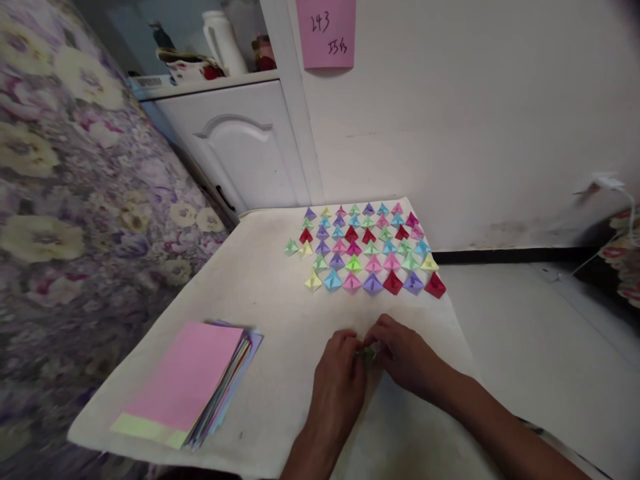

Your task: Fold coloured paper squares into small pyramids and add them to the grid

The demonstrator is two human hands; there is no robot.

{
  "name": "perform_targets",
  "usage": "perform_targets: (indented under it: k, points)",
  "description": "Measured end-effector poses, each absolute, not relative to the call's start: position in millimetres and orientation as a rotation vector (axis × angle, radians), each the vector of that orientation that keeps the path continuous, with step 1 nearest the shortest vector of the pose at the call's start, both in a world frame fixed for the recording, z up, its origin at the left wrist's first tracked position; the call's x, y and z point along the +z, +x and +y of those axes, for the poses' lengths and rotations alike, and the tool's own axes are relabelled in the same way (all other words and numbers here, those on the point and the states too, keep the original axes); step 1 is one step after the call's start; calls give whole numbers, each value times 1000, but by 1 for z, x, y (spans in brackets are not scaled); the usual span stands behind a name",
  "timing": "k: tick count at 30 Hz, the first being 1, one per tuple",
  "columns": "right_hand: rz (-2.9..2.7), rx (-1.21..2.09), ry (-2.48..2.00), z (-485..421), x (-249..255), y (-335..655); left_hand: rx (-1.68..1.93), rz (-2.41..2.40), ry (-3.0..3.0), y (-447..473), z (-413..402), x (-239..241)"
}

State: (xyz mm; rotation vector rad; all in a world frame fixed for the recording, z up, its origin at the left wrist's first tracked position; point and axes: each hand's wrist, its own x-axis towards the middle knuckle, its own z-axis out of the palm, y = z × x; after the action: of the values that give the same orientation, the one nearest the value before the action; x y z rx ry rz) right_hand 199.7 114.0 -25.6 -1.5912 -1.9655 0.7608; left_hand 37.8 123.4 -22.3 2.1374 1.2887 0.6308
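Close together over the front of the table, my left hand (345, 373) and my right hand (400, 350) pinch a small green piece of folded paper (369, 353) between them. Fingers cover most of the paper, so its exact shape is hard to make out. Beyond my hands, several rows of small folded paper pieces (373, 285) in pink, purple, blue, green, yellow and red stand on the table. To the left lies a stack of coloured paper sheets (187, 377), pink on top, with a pale yellow-green edge showing below.
A cream cloth covers the table (265, 267), which meets a white wall (450, 120) at the back. A floral curtain (75, 233) hangs at the left, beside a white cabinet (235, 140). A pink note (327, 33) is on the wall. Grey floor (540, 333) lies to the right.
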Motion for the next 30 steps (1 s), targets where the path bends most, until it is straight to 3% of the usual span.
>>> perform_targets:
  k: [18, 30]
  points:
    - [-2167, 671, -1577, 114, -18, 201, 530, 1323, 2204, 37, 127, -19]
    - [-2289, 704, -1297, 117, -11, 201, 631, 1267, 1700, 29, 134, -22]
